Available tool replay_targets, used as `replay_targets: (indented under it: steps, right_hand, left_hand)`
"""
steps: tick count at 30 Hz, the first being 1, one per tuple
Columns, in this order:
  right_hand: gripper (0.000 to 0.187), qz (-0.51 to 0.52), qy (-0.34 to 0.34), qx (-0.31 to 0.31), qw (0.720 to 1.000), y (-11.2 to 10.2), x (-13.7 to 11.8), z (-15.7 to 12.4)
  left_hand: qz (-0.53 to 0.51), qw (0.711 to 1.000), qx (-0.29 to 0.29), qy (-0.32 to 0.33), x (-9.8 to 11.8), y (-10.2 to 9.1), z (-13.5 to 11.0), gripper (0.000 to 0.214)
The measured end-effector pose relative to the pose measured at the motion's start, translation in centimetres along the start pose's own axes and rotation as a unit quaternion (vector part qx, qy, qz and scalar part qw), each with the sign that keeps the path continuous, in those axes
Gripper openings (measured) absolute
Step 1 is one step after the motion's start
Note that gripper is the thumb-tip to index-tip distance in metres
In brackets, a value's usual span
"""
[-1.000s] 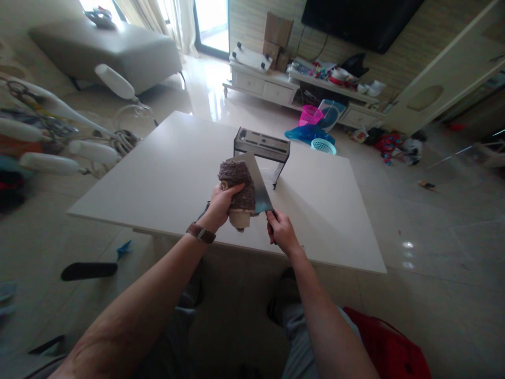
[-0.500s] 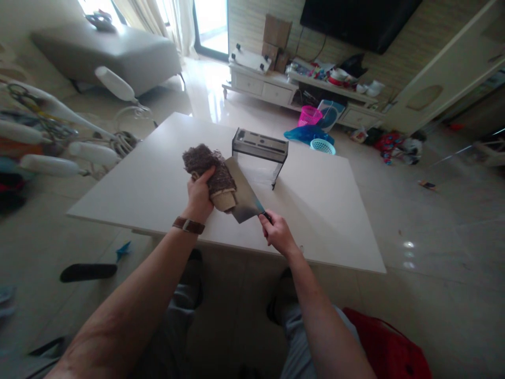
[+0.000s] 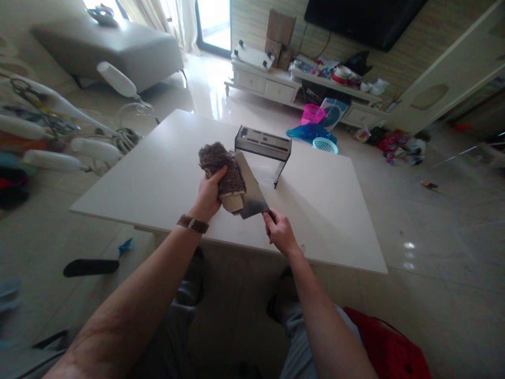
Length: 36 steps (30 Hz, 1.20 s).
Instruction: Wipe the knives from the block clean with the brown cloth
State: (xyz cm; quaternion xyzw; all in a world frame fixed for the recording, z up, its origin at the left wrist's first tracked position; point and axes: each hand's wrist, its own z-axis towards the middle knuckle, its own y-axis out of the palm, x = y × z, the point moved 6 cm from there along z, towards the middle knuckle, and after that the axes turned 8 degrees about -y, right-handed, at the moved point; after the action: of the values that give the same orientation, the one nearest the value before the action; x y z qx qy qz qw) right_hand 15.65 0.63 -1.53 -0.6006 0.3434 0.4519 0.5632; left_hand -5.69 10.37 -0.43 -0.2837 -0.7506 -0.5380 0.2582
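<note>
My left hand (image 3: 210, 195) is closed around a fuzzy brown cloth (image 3: 231, 176) with a beige part at its near end. The cloth lies against the left side of a cleaver's broad metal blade (image 3: 252, 192) and hides part of it. Wrapped round the cleaver's black handle, my right hand (image 3: 283, 231) grips it near the table's front edge. Just beyond the blade, a knife holder (image 3: 263, 142) with a grey slotted top and see-through sides stands on the white table (image 3: 327, 210).
At the left is a white chandelier-like frame (image 3: 116, 79) with cables. A black knife-shaped thing (image 3: 90, 267) lies low at the left. Beyond the table are a pink basket (image 3: 313, 113), a blue bag (image 3: 311, 133) and a light-blue basket (image 3: 325, 146). A red bag (image 3: 389, 342) is at lower right.
My left hand and the cloth have shifted right, further over the blade. The cleaver has moved slightly right too, and the view has shifted a little. Both hands keep their grips.
</note>
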Motion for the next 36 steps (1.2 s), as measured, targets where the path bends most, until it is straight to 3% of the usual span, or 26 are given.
replay_targets:
  steps: [15,26,36]
  right_hand:
    - [0.039,-0.032,-0.002,0.03,0.999,0.1,0.3,0.0]
    - [0.042,0.042,0.032,0.1,0.994,0.2,1.0,0.3]
    - [0.048,0.063,0.047,0.153,0.985,-0.4,1.3,0.5]
  left_hand:
    - [0.067,0.998,0.011,-0.011,-1.9,0.2,-0.8,0.045]
    - [0.207,0.975,-0.07,-0.033,-4.1,1.8,-2.7,0.053]
    - [0.256,0.957,-0.11,-0.08,-5.7,2.7,-4.0,0.053]
